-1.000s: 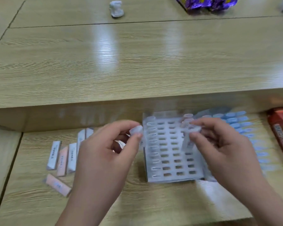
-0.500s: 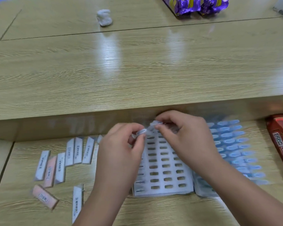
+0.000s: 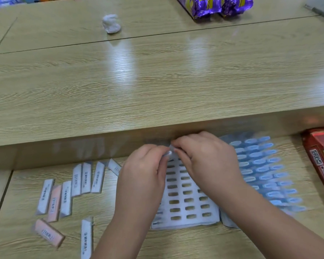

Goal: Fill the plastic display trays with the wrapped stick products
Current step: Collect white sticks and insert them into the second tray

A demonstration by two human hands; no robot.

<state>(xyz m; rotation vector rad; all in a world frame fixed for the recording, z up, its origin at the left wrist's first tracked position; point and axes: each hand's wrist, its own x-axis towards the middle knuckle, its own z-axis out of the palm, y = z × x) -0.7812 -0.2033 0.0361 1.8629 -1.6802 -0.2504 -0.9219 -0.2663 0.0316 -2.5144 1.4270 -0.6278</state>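
Observation:
A white plastic display tray with rows of oval slots lies flat on the lower wooden shelf. My left hand and my right hand meet over its far edge, both pinching one small pale wrapped stick between their fingertips. To the right, partly under my right forearm, lies a second tray filled with blue sticks. Several white and pink wrapped sticks lie loose on the shelf to the left of the white tray.
A red packet lies at the shelf's right end. The raised wooden counter behind carries a small white figure and purple foil bags. The counter's front lip overhangs the trays' far side.
Both hands moved from the tray's two sides to its far edge and came together on one stick. The tray, propped up a second ago, now lies flat. The view shifted downward.

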